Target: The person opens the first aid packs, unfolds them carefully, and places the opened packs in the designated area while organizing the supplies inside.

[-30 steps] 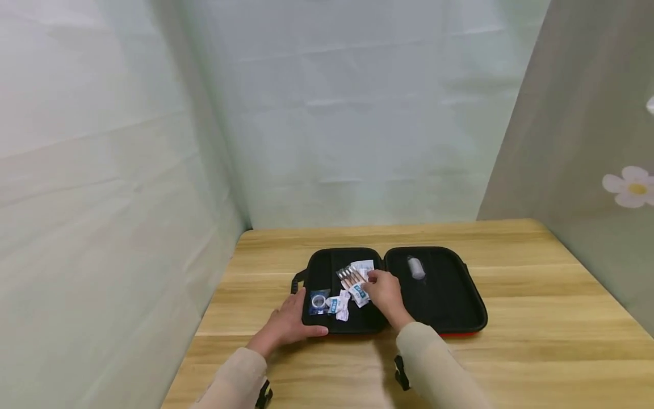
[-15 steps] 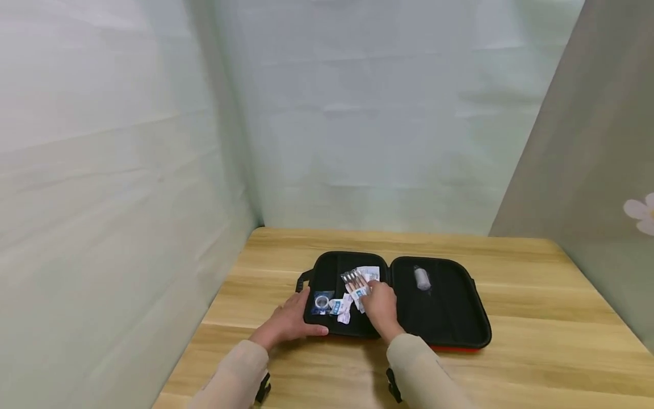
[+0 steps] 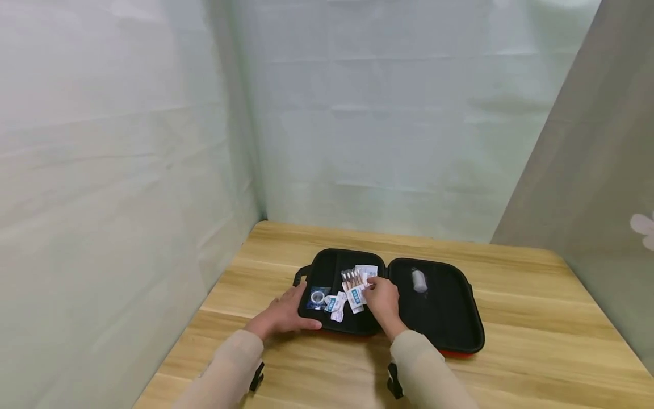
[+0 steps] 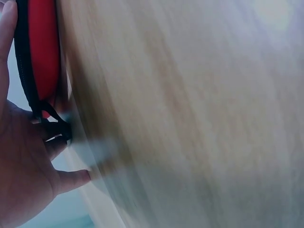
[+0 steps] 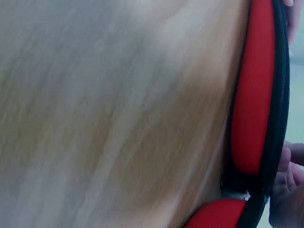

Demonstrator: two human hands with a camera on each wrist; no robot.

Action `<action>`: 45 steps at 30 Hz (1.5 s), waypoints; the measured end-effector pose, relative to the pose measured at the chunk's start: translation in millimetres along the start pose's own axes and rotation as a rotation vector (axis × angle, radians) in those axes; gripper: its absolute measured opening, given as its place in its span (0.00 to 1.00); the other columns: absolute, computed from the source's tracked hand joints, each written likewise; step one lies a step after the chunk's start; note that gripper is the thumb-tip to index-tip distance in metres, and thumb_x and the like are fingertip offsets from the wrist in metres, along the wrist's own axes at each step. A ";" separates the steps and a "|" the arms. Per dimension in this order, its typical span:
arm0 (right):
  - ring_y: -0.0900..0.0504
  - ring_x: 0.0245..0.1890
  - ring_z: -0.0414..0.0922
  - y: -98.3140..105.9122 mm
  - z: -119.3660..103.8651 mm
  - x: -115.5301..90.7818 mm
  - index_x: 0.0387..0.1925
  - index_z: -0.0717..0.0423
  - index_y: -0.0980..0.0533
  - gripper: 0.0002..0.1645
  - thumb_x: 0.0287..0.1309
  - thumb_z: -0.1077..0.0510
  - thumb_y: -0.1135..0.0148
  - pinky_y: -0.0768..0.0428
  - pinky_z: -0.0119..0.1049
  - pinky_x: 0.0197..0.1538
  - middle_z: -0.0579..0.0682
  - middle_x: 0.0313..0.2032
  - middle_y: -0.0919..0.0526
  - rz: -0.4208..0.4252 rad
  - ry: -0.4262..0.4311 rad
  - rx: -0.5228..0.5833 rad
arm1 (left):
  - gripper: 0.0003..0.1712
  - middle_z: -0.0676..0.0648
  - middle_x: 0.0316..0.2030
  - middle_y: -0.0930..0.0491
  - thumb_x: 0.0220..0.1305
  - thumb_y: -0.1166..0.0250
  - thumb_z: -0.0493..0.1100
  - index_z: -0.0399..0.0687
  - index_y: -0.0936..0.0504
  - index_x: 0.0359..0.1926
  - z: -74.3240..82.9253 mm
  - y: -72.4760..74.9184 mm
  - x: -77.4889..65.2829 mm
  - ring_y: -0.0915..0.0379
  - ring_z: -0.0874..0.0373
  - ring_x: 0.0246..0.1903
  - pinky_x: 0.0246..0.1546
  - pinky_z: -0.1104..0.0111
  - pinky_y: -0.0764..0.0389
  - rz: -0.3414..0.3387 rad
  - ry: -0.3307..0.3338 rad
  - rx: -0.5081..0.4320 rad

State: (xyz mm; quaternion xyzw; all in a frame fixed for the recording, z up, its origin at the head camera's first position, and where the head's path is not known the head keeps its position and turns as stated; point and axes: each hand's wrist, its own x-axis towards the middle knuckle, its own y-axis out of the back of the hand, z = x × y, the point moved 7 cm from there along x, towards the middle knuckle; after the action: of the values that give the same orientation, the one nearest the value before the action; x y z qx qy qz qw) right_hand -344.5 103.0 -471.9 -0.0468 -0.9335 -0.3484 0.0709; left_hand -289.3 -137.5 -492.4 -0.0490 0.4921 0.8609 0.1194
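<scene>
So I've got a black case [image 3: 321, 267] lying unfolded on the wooden table [image 3: 531, 307], its red outside showing along the near edge. My left hand [image 3: 283, 312] is at the near left corner of it, thumb along the front edge, fingers spread wide and touching the side rather than wrapped round anything. The handle [image 3: 301, 275] is just beside those fingers.

My right hand [image 3: 383, 299] reaches over the left half with its fingers curled, and I'm pinching the edge of a blue-printed packet [image 3: 355, 296], as far as I can make out, since my knuckles cover the tips. That packet lies in the case's left half, overlapping a bag of brown sticks [image 3: 352, 277], with a white packet [image 3: 365, 270] behind. Nearer my left hand there's a ring in a clear bag [image 3: 317, 297] touching a crumpled wrapper [image 3: 335, 305]. A white roll [image 3: 419, 280] sits in the right half.
</scene>
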 end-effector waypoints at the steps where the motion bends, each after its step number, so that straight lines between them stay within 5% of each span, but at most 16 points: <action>1: 0.18 0.32 0.49 -0.1 0.3 1.4 0.42 0.64 0.15 0.13 0.53 0.68 0.32 0.19 0.44 0.36 0.53 0.31 0.13 -0.010 -0.007 0.006 | 0.70 0.34 0.74 0.46 0.46 0.26 0.71 0.39 0.51 0.77 -1.3 0.3 0.5 0.53 0.39 0.73 0.68 0.37 0.52 -0.001 0.003 0.000; 10: 0.27 0.23 0.45 -12.5 -16.8 -3.0 0.25 0.64 0.17 0.12 0.46 0.59 0.22 0.26 0.39 0.28 0.50 0.21 0.20 -0.138 0.068 -0.075 | 0.72 0.33 0.74 0.46 0.44 0.26 0.72 0.40 0.52 0.77 -9.4 4.5 -1.0 0.54 0.38 0.73 0.68 0.38 0.52 0.007 0.035 0.008; 17: 0.20 0.30 0.49 -12.2 -16.5 -6.2 0.33 0.65 0.15 0.10 0.43 0.67 0.27 0.20 0.44 0.36 0.54 0.29 0.14 -0.140 0.073 -0.139 | 0.72 0.35 0.74 0.47 0.45 0.27 0.72 0.40 0.52 0.78 -4.1 -0.4 -1.3 0.55 0.38 0.74 0.68 0.36 0.55 0.000 0.036 -0.023; 21: 0.18 0.33 0.49 -9.2 -10.6 -1.7 0.36 0.66 0.15 0.11 0.47 0.69 0.29 0.18 0.44 0.38 0.55 0.33 0.13 -0.157 0.068 -0.039 | 0.71 0.35 0.74 0.46 0.44 0.26 0.72 0.40 0.51 0.77 -2.4 -1.4 0.5 0.54 0.38 0.73 0.68 0.36 0.54 0.016 0.036 -0.027; 28: 0.25 0.20 0.42 -3.2 9.8 -2.1 0.34 0.64 0.15 0.05 0.54 0.65 0.30 0.22 0.34 0.26 0.49 0.22 0.20 -0.251 -0.094 0.223 | 0.71 0.35 0.74 0.45 0.45 0.26 0.72 0.40 0.51 0.77 3.0 -6.2 6.9 0.53 0.39 0.73 0.67 0.36 0.53 0.005 0.010 -0.006; 35: 0.22 0.32 0.47 6.8 16.1 -10.3 0.37 0.63 0.16 0.09 0.59 0.60 0.31 0.22 0.38 0.35 0.48 0.32 0.17 -0.311 -0.182 0.423 | 0.71 0.34 0.74 0.46 0.45 0.26 0.72 0.39 0.51 0.77 1.1 -8.5 4.3 0.53 0.38 0.73 0.68 0.36 0.53 -0.007 -0.004 0.001; 39: 0.19 0.37 0.49 23.7 17.0 -10.6 0.41 0.62 0.18 0.11 0.62 0.58 0.33 0.21 0.40 0.39 0.49 0.35 0.16 -0.312 -0.183 0.474 | 0.71 0.34 0.74 0.46 0.45 0.26 0.71 0.39 0.51 0.77 -1.8 -6.5 2.9 0.53 0.37 0.73 0.68 0.37 0.53 0.007 -0.007 0.000; 45: 0.16 0.29 0.48 68.2 41.1 -16.3 0.47 0.68 0.22 0.14 0.66 0.61 0.37 0.17 0.37 0.34 0.55 0.35 0.17 -0.255 -0.253 0.551 | 0.72 0.33 0.73 0.46 0.44 0.27 0.73 0.40 0.52 0.77 -5.2 -8.6 -0.2 0.52 0.37 0.72 0.67 0.35 0.53 -0.005 -0.001 0.003</action>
State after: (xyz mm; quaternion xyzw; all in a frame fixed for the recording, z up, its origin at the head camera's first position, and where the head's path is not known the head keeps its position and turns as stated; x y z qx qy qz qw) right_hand -323.2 180.8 -461.4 0.0486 -0.9924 -0.0801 -0.0797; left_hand -287.1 -137.8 -502.3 -0.0496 0.4930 0.8600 0.1219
